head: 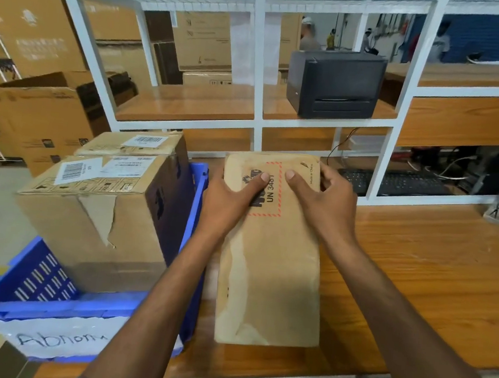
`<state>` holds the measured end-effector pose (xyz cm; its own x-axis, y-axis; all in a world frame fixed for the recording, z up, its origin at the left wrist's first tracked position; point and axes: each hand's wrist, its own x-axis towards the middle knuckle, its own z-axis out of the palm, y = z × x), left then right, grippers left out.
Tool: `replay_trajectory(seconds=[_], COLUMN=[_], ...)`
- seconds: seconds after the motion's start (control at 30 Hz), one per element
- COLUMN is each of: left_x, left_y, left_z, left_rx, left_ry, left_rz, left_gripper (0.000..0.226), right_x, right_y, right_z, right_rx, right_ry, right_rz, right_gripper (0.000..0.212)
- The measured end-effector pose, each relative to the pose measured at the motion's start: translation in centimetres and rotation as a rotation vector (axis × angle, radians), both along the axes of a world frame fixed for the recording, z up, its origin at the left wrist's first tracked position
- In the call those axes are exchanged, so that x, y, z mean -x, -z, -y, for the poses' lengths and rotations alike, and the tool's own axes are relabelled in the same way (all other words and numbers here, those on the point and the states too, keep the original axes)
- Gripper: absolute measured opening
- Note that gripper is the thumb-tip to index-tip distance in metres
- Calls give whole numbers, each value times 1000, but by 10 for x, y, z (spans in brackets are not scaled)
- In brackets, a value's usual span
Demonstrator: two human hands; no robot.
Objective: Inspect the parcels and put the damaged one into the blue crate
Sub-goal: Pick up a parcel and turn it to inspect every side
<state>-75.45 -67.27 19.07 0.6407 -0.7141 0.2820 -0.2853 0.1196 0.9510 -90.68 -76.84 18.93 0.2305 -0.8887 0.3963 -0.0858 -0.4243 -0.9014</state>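
1 parcel [272, 252] held, 2 boxes [87, 219] crated
Left hand [229, 193] and right hand [317, 195] clamp the parcel's far end on 1 desk [416, 281], beside 1 blue crate [48, 300].

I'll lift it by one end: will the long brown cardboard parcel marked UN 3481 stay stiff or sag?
Probably stiff: the long brown cardboard parcel shows straight, boxy edges. Its creased skin suggests soft board that may dent under a tight grip. Flat on the smooth wooden table, it should slide, not tip.
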Motion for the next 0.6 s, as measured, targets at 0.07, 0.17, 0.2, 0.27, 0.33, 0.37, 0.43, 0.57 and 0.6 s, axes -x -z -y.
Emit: replay_trajectory(seconds=[0.07, 0.17, 0.2, 0.27, 0.33, 0.37, 0.43, 0.57, 0.6], left_x=[1, -4, -5, -7, -6, -5, -3, 3, 5], left_y=[2, 1, 0, 1, 2, 4, 14, 31, 32], left_z=[3, 5, 5, 5, -1, -6, -17, -35, -36], left_rx=[3, -22, -35, -69, -124, -151, -187, -182, -174], left_ry=[-35, -104, -126, -150, -108, -70, -15, -17, -23], left_rz=[7, 63, 87, 123, 114, 100, 72, 22, 16], left_gripper=[37, 42, 47, 62, 69, 68, 64, 60, 58], right_x=[-6, -18, -22, -26, -25, -21, -11, 4, 4], right_y=[5, 5, 3, 1, 4, 9, 24, 44, 45], right_z=[2, 4, 4, 5, 1, -3, -11, -23, -23], right_rx=[26, 70, 77, 80, 49, 6, -109, -186, -186], right_ry=[55, 120, 127, 111, 55, 17, -48, -144, -146], right_rz=[-12, -81, -99, -136, -171, -178, -165, -96, -88], right_gripper=[32, 33, 36, 44, 53, 56, 58, 62, 60])
